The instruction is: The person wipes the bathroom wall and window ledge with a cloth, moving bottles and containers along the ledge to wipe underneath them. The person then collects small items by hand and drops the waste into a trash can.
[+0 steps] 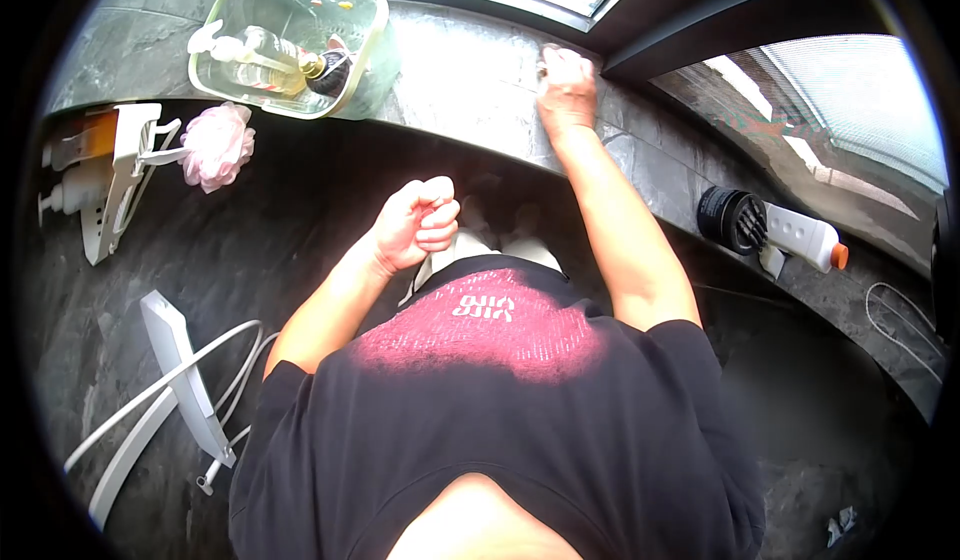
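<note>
My right hand (567, 85) rests on the grey stone ledge (470, 70) near the window frame. Its fingers are curled together, and whatever they hold, if anything, is too small to name. My left hand (418, 222) is in front of my body, below the ledge, closed in a fist with nothing visible in it. To the left on the ledge is a translucent green basket (375, 75), holding a pump bottle (262, 65) with yellowish liquid and a dark round brush-like item (330, 72).
A pink bath puff (217, 147) hangs from a white wall rack (125, 175) with bottles. A white fixture (185, 370) with hoses is at lower left. On the right ledge are a black round brush (733, 220), a white bottle with an orange cap (802, 237) and a cord (900, 320).
</note>
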The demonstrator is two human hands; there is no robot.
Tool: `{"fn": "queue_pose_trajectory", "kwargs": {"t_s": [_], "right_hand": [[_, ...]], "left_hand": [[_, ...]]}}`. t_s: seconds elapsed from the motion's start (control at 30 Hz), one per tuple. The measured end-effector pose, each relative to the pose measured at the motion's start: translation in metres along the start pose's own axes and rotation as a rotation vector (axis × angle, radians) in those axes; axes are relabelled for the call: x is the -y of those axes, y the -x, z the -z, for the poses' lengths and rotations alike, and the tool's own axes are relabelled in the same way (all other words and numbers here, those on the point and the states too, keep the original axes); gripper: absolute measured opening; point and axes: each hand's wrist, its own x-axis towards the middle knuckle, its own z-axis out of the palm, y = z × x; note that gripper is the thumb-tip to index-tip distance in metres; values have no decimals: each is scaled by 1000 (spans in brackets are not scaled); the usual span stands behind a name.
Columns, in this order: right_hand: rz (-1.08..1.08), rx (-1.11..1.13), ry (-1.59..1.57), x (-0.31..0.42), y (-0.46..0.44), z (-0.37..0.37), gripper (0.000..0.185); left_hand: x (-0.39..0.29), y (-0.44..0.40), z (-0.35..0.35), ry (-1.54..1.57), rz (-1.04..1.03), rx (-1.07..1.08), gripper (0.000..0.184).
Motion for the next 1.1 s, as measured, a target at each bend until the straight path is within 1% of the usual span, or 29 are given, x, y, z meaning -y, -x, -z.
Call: {"fn": "queue_pose_trajectory", "kwargs": {"t_s": [0.03,0.07,0.13,0.17,0.2,0.23,0.27,0.3,0.33,0.37,0.43,0.47,0.53,0.6,0.67,0.77,0.83,0.87,0.93,0.97,1.0,1.07,1.1], "right_hand": [[60,51,-79,9,-4,-1,19],[62,46,-88,11,-4,-1,19],[108,274,-367,18,-8,2,21],[72,420,-420,15,-8,17,25],[-43,459,-379,12,-4,31,27],[-5,301,-386,3,-1,44,25],[-91,271,-356,-3,0,66,24],[-236,305,-324,-13,9,88,24],[-311,311,-255,-22,23,105,24],[-324,310,-140,-35,43,116,24],[-340,341,-49,-39,77,125,26],[-335,300,-39,-30,89,120,28],[-233,223,-103,2,85,107,28],[-300,267,-128,22,72,86,30],[-172,220,-197,28,57,58,31],[-179,280,-174,45,38,28,30],[-203,374,-350,53,26,24,28],[-200,376,-357,55,25,21,28],[-82,435,-474,56,25,17,26],[-41,482,-491,55,24,16,33],[-33,486,-499,56,23,19,33],[118,451,-396,61,22,28,40],[124,455,-408,62,22,28,40]], "left_hand": [[3,1,0,6,-11,-14,19],[6,4,-1,10,-23,-27,19],[7,10,-4,23,-44,-3,22],[6,14,-5,33,-58,26,24],[4,19,-5,44,-71,55,25],[2,24,-5,28,-98,83,30],[-1,30,-5,27,-115,80,30],[-3,36,-6,11,-155,142,33],[-4,43,-6,-5,-194,201,36],[-3,49,-7,0,-245,210,40],[-2,58,-5,-29,-274,190,40],[-1,61,-4,-63,-286,178,39],[5,64,0,-43,-295,172,36],[14,64,2,-6,-304,102,36],[20,61,1,9,-305,110,35],[30,59,-2,54,-310,61,36],[35,59,-5,69,-320,35,36],[38,60,-5,68,-326,30,36],[45,59,-3,89,-331,3,36],[47,58,-3,89,-339,0,36],[51,58,-4,92,-346,-32,36],[60,58,-5,100,-365,-79,36],[63,56,-6,95,-370,-96,36]]}}
